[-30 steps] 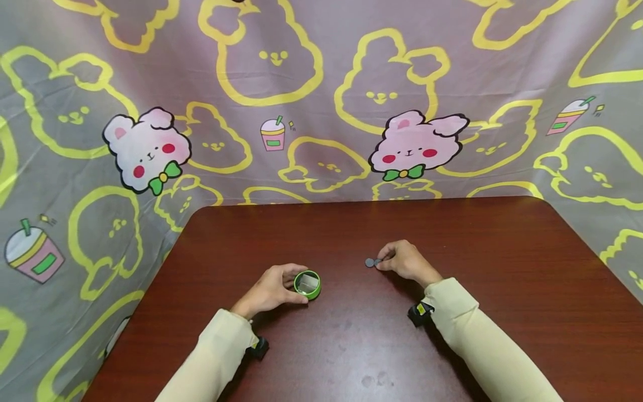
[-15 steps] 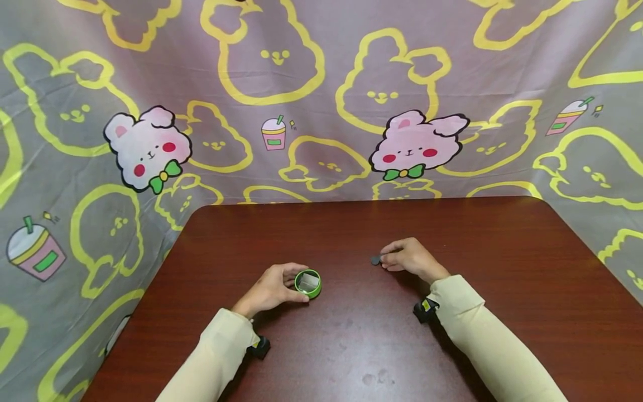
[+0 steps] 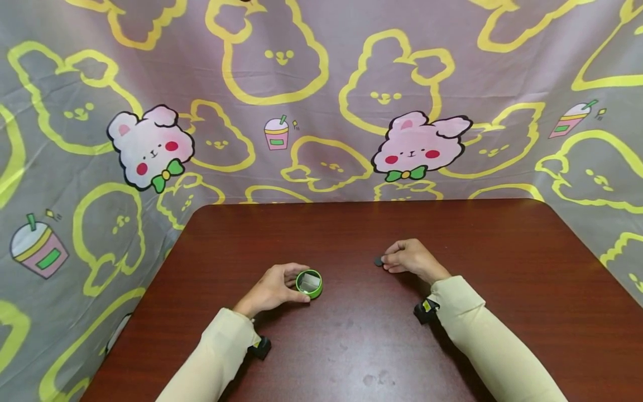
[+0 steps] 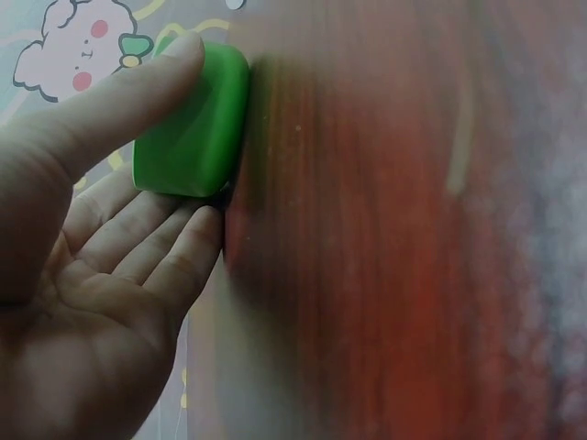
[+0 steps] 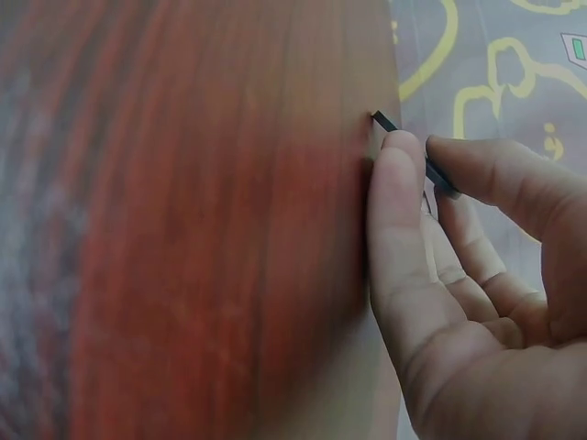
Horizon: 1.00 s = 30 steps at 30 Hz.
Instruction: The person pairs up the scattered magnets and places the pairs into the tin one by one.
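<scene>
My left hand (image 3: 273,287) holds a small round green container (image 3: 317,291), thumb on the near side and fingers on the far side. It stands upright on the table, and something pale grey with flat faces (image 3: 310,281) shows inside. In the left wrist view the thumb lies along the green wall (image 4: 188,137). To the right, my right hand (image 3: 412,260) pinches a thin dark round disc (image 3: 378,261) just at the table top. The right wrist view shows the disc edge-on (image 5: 442,178) and tilted, between thumb and fingertips; the fingers hide part of it.
The dark red-brown wooden table (image 3: 351,346) has a rounded far edge. A grey-pink cloth (image 3: 321,123) with yellow bunny outlines hangs behind it and along both sides. Faint round marks (image 3: 374,379) show on the table near the front.
One second ago two discs showed by my right fingertips; now one shows. The right hand shifted slightly right, tilting the disc. My left hand kept its hold on the container.
</scene>
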### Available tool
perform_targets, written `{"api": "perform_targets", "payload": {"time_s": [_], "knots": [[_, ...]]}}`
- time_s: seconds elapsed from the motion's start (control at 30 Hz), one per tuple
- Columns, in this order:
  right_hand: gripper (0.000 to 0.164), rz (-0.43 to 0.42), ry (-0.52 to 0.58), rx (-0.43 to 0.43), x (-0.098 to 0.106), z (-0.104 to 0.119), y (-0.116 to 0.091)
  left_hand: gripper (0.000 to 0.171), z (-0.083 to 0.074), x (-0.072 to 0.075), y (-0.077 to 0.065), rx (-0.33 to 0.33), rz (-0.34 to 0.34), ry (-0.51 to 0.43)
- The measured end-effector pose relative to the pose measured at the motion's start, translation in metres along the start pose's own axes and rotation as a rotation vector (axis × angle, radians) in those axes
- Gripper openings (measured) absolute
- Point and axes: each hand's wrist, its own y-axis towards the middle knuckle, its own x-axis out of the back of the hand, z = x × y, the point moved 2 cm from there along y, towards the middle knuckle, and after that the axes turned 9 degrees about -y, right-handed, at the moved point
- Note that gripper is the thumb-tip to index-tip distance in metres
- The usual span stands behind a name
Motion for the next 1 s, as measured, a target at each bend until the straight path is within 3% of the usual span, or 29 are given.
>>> {"api": "perform_targets", "payload": {"time_s": [0.37, 0.77, 1.0], "knots": [[0.003, 0.008, -0.012, -0.013, -0.002, 0.001, 0.000, 0.064, 0.000, 0.001, 0.000, 0.009, -0.001, 0.005], [0.007, 0.015, -0.034, 0.009, -0.008, 0.006, 0.002, 0.064, 0.002, 0.001, 0.000, 0.004, 0.002, -0.004], [0.006, 0.037, 0.008, 0.039, -0.017, 0.010, 0.004, 0.064, 0.002, 0.002, -0.001, -0.003, 0.002, -0.003]]}}
